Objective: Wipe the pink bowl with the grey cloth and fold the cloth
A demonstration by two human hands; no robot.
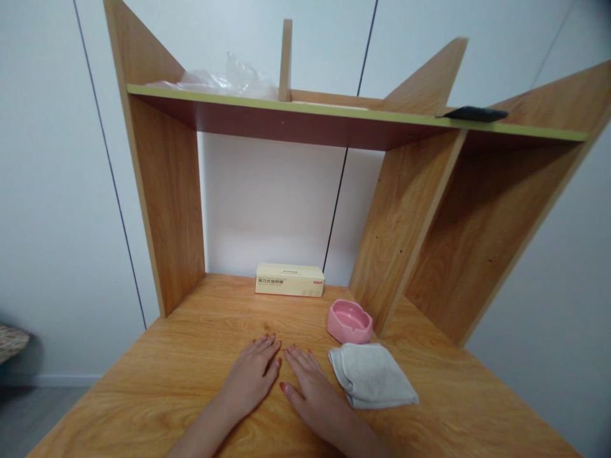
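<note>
My left hand [251, 373] lies palm down on the wooden desk [157, 375], fingers stretched out and holding nothing. Beside it, my right hand [308, 389] also rests flat with its fingers extended, a small gap between the two. Just right of that hand is a folded grey cloth [375, 375]. Behind the cloth sits a pink ashtray [344, 327] with notches in its rim. Farther back, a long cream cling film box [289, 280] with printed characters lies near the wall. Neither hand touches these things.
A wooden shelf unit stands on the desk, with an upright divider [405, 222] right of the ashtray and a low shelf board [305, 108] above. On that board lie a crumpled clear plastic bag [229, 79] and a dark flat object [476, 114].
</note>
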